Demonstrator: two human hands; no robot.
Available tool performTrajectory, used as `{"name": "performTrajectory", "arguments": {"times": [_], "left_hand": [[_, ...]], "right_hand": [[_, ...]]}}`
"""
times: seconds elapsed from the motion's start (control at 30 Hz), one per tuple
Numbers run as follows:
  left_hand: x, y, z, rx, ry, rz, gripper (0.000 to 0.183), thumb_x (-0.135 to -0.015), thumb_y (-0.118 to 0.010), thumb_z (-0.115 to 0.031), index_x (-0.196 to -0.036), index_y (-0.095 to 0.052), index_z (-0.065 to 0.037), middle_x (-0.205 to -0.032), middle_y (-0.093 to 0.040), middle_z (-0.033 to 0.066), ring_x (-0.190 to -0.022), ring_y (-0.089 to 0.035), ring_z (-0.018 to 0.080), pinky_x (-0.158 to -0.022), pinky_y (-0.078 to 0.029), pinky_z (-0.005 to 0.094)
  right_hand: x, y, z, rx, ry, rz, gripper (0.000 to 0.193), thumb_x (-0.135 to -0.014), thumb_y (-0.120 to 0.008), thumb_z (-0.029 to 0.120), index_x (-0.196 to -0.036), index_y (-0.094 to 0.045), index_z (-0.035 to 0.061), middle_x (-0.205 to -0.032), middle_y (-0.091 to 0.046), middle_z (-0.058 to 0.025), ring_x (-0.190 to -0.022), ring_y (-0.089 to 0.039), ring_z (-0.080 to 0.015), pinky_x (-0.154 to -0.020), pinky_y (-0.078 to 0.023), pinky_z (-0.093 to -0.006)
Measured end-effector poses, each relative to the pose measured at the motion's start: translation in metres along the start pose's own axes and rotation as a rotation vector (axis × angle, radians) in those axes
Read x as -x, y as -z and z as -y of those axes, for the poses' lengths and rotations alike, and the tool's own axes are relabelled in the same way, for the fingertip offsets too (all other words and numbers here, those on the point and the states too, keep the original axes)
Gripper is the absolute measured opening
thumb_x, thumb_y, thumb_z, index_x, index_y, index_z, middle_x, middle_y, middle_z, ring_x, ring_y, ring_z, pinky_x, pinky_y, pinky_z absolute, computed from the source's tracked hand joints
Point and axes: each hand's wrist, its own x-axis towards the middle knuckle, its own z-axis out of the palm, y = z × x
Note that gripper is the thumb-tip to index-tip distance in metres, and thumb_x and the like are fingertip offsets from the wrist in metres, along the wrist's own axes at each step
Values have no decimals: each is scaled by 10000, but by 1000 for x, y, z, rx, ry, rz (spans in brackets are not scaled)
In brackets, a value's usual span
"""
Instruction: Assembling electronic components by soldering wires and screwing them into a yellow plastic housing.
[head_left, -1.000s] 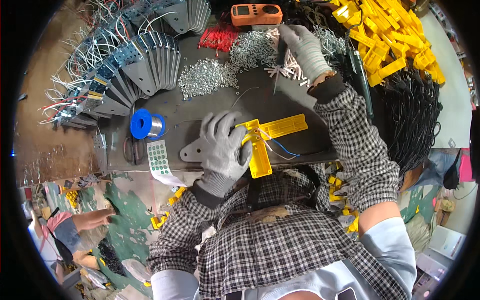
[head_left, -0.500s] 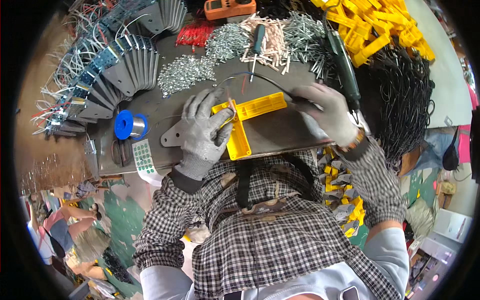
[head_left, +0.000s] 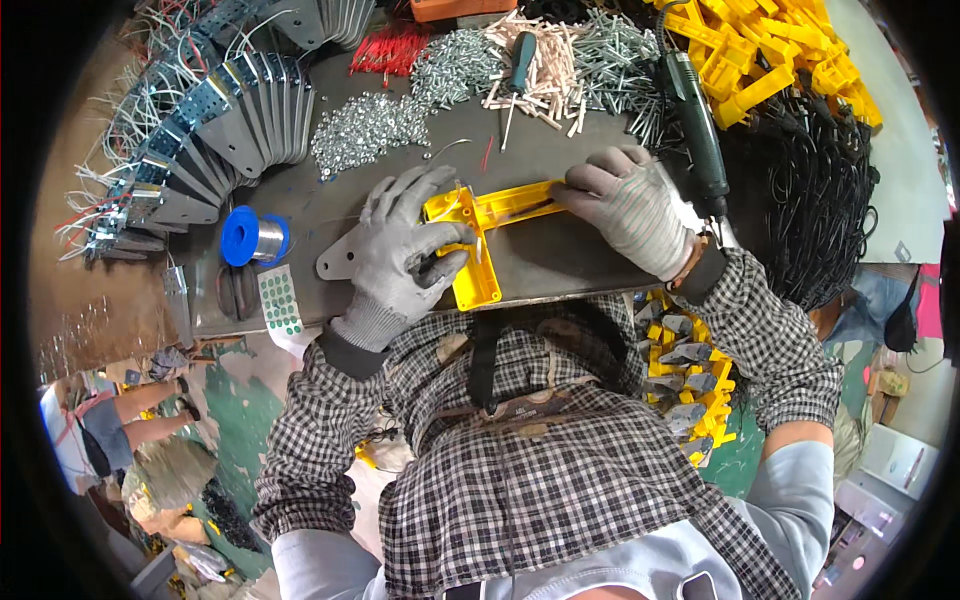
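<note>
A yellow plastic housing [head_left: 478, 285], with its hollow side up, lies near the front edge of the workbench. My left hand [head_left: 405, 240], in a grey glove, grips its left part, with the thumb over the middle. From beneath that hand a grey metal plate [head_left: 337, 260] with holes sticks out to the left. A black cable [head_left: 522, 211] runs along the channel of the housing's right arm. At the outer end of this arm, my gloved right hand [head_left: 630, 205] has its fingers closed on the cable; their tips are partly hidden.
Nuts [head_left: 365, 130], screws [head_left: 615, 65], pale tubes [head_left: 545, 75] and a screwdriver [head_left: 520, 75] lie behind. A power screwdriver [head_left: 697, 130], black cables [head_left: 815, 210] and yellow housings [head_left: 750, 60] are at right. A solder spool [head_left: 255, 238] and metal plate assemblies [head_left: 225, 135] are at left.
My right hand has moved left to the end of the housing's arm. The black cable, arched above the housing before, now lies in the arm's channel. My left hand keeps its grip.
</note>
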Motion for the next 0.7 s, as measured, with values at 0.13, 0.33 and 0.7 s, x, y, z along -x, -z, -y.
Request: {"name": "performTrajectory", "arguments": {"times": [0.13, 0.33, 0.7], "left_hand": [[1, 6, 3, 308, 158, 36, 495, -743, -742, -138, -1214, -595, -160, -1325, -564, 122, -1268, -499, 306, -1118, -293, 497], [-20, 20, -19, 12, -32, 149, 513, -769, -672, -236, -1240, -553, -70, -1188, -604, 143, -1158, -539, 331, -1053, -374, 479], [53, -31, -55, -276, 48, 232, 687, -790, -653, -313, -1280, -470, 133, -1399, -389, 320, -1330, -377, 439, -1179, -208, 526]], "right_hand": [[-37, -24, 32, -224, -175, 61, 121, -821, -639, 201, -911, -700, 149, -970, -611, -39, -877, -619, -253, -751, -515, -390], [-47, -33, 33, -553, -337, 30, 201, -785, -721, 237, -901, -674, 79, -913, -639, -107, -856, -639, -339, -738, -516, -427], [-57, -31, 55, -212, 4, 12, 260, -863, -589, 200, -1116, -643, 171, -895, -555, -93, -817, -642, -276, -690, -542, -381]]}}
